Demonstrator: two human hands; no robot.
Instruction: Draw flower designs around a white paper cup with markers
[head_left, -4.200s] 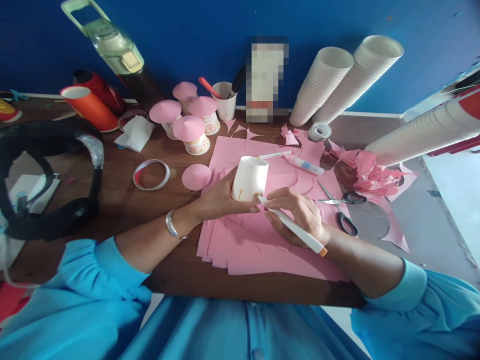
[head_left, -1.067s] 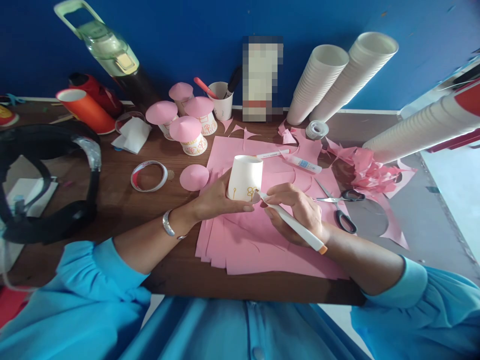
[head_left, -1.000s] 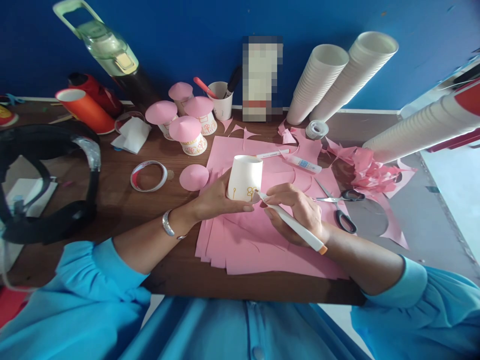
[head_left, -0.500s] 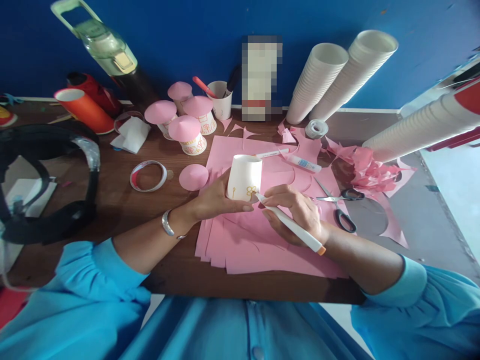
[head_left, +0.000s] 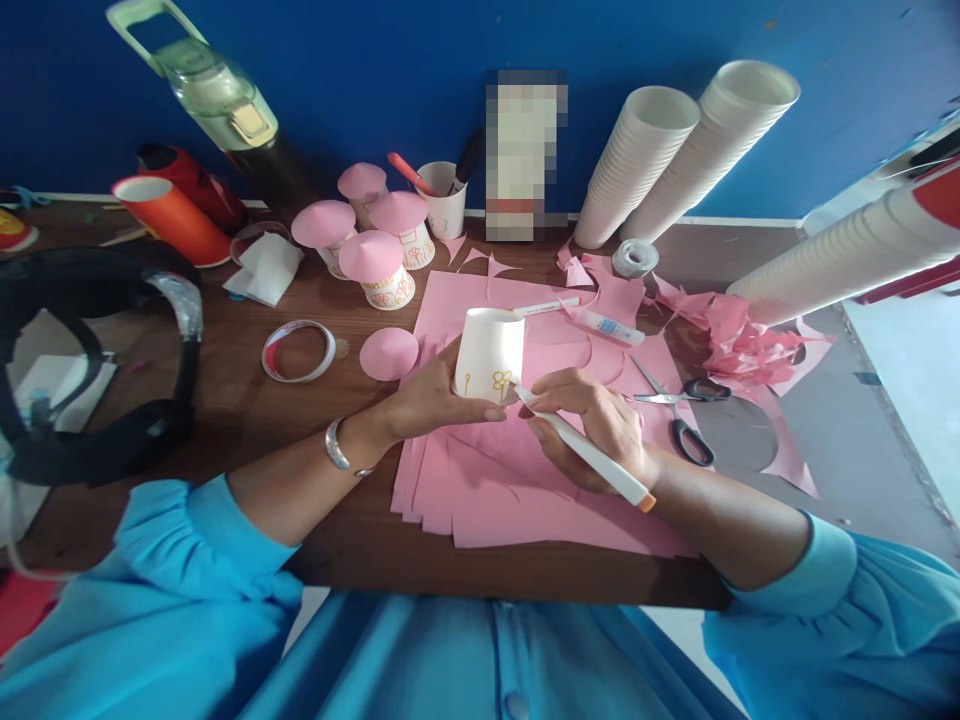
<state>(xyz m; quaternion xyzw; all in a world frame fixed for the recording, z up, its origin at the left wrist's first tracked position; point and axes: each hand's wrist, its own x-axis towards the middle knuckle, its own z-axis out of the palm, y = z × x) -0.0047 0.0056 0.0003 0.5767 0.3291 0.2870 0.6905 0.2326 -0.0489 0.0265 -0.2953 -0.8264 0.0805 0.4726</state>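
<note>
Gripping wht cup (head_left: 489,345) (L fingers (head_left: 484,411)), marker (head_left: 596,458) (R fingers (head_left: 568,392)); rear cup (head_left: 445,214) holds red pen (head_left: 407,170), blk item (head_left: 466,166).

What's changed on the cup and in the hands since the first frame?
The orange-yellow drawing on the white cup has grown from a small mark into a petalled flower. Nothing was taken up or let go: the left hand still holds the cup, the right hand the marker. The scissors stayed put.
</note>
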